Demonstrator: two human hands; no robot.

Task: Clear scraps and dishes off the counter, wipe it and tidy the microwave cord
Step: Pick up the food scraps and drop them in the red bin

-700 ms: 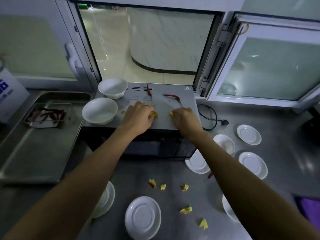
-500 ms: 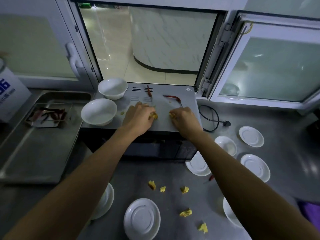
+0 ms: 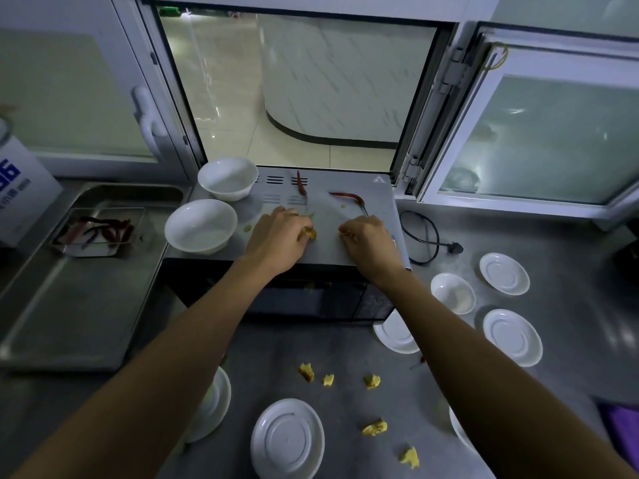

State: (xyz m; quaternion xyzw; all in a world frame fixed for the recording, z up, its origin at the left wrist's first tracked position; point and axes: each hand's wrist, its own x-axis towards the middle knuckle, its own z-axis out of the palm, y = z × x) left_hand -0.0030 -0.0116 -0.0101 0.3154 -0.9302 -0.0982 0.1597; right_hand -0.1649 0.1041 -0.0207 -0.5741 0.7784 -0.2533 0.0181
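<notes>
Scrap-picking on the grey metal microwave top point(image 3: 349, 243): left hand point(image 3: 276, 242) pinches a yellow food scrap point(image 3: 308, 233), right hand point(image 3: 370, 247) pinches another yellow bit point(image 3: 343, 232). Next, likely the two red chillies point(image 3: 347, 197).

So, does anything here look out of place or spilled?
Yes. Two red chillies lie loose on top of the microwave, and yellow food scraps are scattered over the steel counter among the white saucers.
</notes>
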